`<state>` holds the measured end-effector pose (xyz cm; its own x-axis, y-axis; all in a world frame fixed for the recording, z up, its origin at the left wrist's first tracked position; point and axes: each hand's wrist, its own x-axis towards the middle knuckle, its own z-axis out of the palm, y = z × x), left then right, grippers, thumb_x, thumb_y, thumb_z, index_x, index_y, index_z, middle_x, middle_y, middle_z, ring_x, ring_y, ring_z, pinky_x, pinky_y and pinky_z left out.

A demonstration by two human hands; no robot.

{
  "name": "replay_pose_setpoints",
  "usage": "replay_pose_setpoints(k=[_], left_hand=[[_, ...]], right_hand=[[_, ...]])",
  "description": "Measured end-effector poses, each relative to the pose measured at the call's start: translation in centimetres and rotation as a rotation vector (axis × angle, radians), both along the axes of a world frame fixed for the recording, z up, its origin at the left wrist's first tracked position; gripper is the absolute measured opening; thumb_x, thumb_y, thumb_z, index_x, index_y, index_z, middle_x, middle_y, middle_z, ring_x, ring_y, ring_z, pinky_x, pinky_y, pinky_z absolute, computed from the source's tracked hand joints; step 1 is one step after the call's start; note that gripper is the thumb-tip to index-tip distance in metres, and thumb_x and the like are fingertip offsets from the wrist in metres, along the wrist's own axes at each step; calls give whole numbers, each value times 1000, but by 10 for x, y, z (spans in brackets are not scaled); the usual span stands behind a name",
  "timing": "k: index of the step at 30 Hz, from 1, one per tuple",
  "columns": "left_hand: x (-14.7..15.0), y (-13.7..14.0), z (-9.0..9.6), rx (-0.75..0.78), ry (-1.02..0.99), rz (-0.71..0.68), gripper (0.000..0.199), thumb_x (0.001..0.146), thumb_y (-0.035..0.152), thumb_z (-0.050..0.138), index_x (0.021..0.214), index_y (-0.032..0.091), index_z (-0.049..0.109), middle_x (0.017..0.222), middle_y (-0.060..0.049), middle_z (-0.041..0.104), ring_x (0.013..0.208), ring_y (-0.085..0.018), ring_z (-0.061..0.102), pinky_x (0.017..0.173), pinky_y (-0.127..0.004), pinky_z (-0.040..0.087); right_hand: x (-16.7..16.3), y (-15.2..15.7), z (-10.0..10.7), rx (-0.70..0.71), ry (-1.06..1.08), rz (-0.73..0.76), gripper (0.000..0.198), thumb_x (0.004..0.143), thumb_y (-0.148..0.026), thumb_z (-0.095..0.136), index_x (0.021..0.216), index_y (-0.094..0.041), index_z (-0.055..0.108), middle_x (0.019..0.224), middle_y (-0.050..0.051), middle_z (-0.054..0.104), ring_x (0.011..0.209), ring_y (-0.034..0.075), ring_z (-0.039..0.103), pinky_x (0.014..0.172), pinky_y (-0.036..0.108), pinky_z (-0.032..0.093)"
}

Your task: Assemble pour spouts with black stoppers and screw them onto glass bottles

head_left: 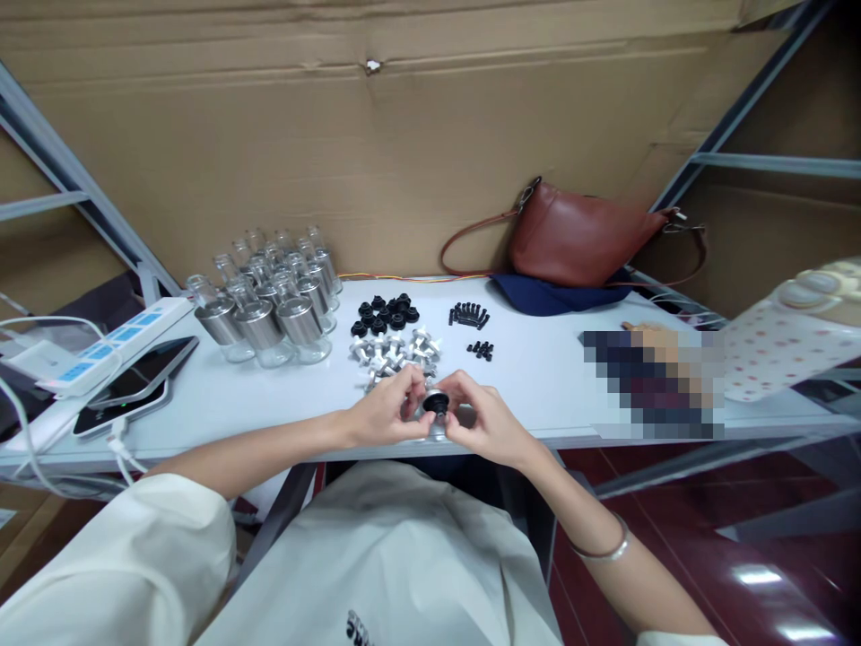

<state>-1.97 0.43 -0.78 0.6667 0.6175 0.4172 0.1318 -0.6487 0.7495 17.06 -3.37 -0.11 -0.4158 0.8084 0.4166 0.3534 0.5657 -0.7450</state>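
Close to the table's front edge, my left hand (387, 408) and my right hand (494, 420) pinch a black and silver stopper (436, 404) between them, fingertips on either side. The stopper's black ribbed part faces me, and the fingers cover some of its sides. Just beyond my hands lies a heap of silver metal fittings (390, 352). Behind that heap sit several black stopper pieces (383, 314). Short black tubes (469, 315) form a row to the right, with several tiny black caps (481, 350) nearer to me.
Several glass bottles with steel sleeves (256, 327) stand at the back left. A power strip (127, 345) and phone-like devices (127, 390) are at far left. A brown handbag (578, 235) rests on dark blue cloth (552, 296). A dotted white bag (787, 345) is at right.
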Motion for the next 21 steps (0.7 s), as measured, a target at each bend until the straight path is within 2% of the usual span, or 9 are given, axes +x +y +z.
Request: replay_pose_setpoints(k=[4, 7, 11, 15, 18, 21], left_hand=[[1, 5, 1, 43, -151, -12, 29, 81, 24, 60, 100, 21, 38, 96, -4, 49, 77, -12, 54, 70, -27, 50], [1, 7, 5, 85, -115, 6, 34, 82, 29, 63, 109, 20, 43, 105, -7, 50, 82, -14, 55, 76, -30, 51], [0, 8, 8, 138, -78, 32, 30, 86, 31, 60, 111, 20, 48, 107, -8, 52, 81, -14, 55, 75, -31, 51], [-2, 9, 7, 200, -83, 47, 26, 87, 32, 59, 108, 20, 50, 107, -8, 54, 84, -16, 55, 74, -32, 51], [-1, 9, 6, 234, -78, 73, 26, 86, 32, 60, 106, 19, 50, 108, -9, 56, 94, -19, 56, 81, -34, 50], [-1, 8, 4, 221, -57, 90, 28, 86, 33, 60, 107, 19, 49, 107, -9, 59, 97, -19, 58, 85, -35, 49]], right_hand=[[-1, 2, -5, 131, 120, -124, 22, 76, -19, 56, 95, -22, 46, 79, 1, 64, 69, 15, 63, 64, 25, 51], [0, 3, -8, 201, 129, -197, 20, 79, -24, 59, 95, -23, 46, 86, 3, 65, 76, 17, 65, 68, 28, 53], [1, 3, -9, 254, 40, -194, 20, 85, -25, 56, 104, -23, 52, 92, 7, 68, 77, 20, 66, 70, 32, 55], [1, 4, -6, 354, -8, -155, 25, 88, -22, 53, 112, -24, 55, 100, 9, 69, 87, 23, 66, 78, 38, 54], [6, 6, 0, 452, -34, -108, 26, 88, -18, 53, 113, -23, 57, 106, 9, 68, 97, 23, 64, 84, 40, 51], [22, 13, 6, 477, -111, -180, 21, 89, -19, 50, 107, -22, 60, 107, 10, 68, 101, 25, 61, 88, 43, 48]])
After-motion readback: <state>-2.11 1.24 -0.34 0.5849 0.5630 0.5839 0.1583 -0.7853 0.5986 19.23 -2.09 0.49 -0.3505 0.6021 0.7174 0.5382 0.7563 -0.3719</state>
